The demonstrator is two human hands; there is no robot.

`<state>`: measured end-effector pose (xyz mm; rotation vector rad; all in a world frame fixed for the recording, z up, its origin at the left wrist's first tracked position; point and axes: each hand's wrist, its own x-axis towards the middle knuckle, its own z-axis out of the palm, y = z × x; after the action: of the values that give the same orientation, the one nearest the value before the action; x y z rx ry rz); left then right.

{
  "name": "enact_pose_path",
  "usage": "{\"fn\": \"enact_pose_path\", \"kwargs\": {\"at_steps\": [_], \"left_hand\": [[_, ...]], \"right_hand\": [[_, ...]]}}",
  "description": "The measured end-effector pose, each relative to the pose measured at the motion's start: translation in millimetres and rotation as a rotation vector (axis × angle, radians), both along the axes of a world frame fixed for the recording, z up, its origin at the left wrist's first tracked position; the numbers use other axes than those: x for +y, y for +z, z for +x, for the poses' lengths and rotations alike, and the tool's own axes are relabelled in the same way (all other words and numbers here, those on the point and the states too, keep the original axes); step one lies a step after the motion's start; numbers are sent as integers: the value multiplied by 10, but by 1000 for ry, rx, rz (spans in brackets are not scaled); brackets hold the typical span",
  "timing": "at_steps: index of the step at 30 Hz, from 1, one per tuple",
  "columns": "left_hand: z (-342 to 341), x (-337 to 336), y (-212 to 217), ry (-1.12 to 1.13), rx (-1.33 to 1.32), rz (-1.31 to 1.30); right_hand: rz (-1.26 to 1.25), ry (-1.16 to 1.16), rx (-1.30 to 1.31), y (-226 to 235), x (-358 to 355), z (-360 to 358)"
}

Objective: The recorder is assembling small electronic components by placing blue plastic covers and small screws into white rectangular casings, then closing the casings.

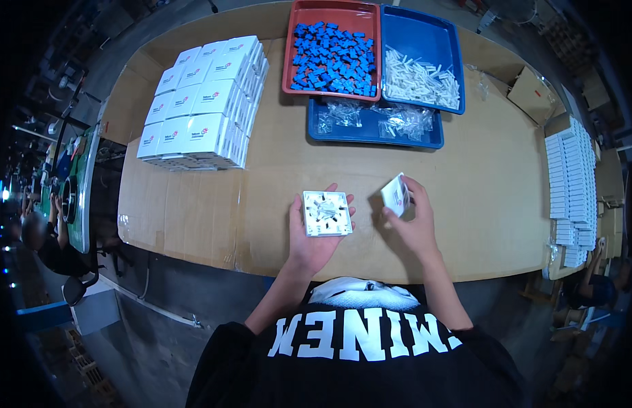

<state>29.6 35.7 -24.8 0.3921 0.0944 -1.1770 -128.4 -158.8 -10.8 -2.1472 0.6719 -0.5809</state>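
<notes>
My left hand is palm up and carries an open white square plastic housing. Its fingertips show along the far and right edges, and the thumb lies at the left side. Inside the housing are small dark clips and what looks like a clear plastic bag around the middle. To the right, apart from it, my right hand grips a white square cover between thumb and fingers. The cover is tilted up, with a small red mark on its face.
Stacked white square boxes stand at the left. At the back are a red tray of blue pieces, a blue tray of white sticks and a lower blue tray of clear bags. White parts are piled far right.
</notes>
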Motion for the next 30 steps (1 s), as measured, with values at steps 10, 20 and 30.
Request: {"fn": "enact_pose_path", "kwargs": {"at_steps": [10, 20, 30], "left_hand": [[-204, -168, 374, -227, 178, 68], [-379, -234, 310, -267, 171, 80], [-423, -229, 124, -284, 169, 45]], "right_hand": [[1505, 295, -804, 625, -260, 186], [1145, 255, -361, 367, -69, 214], [879, 323, -52, 258, 71, 186]]}}
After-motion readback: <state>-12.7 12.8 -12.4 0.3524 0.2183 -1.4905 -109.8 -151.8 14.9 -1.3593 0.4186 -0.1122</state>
